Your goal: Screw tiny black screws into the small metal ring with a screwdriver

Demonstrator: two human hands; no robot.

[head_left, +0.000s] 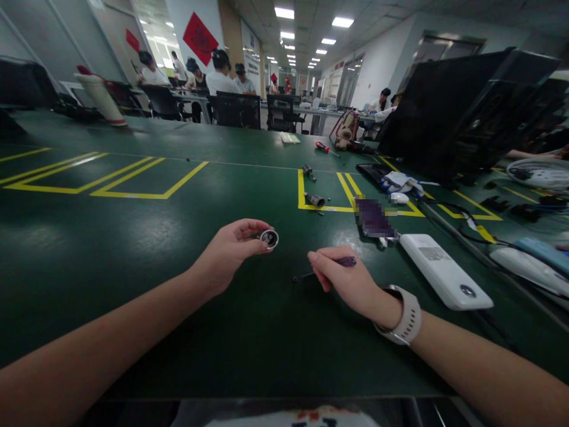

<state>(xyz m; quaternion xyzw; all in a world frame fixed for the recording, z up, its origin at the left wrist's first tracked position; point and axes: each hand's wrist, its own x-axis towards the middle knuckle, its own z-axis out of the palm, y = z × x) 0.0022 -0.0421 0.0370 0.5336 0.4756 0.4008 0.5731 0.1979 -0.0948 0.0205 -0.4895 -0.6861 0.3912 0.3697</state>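
Between the thumb and fingers of my left hand (237, 246) is a round metal housing (269, 239), its open end facing me and small parts showing inside. My right hand (342, 274) grips a slim screwdriver (303, 276) with a dark purple handle. A small dark piece sits at the screwdriver's tip, too small to name. The tip is apart from the housing, below and to its right. Beyond my hands lie a cylindrical metal part (315, 200) and a smaller metal part (309, 172), with tiny pieces near them.
Right of my hand, a white power bank (444, 270) and a blurred-out phone (374, 217) lie on the green table (222, 350). Farther back are a red screwdriver (326, 147), a cloth (403, 182) and a black monitor (457, 112). Cables run along the right side.
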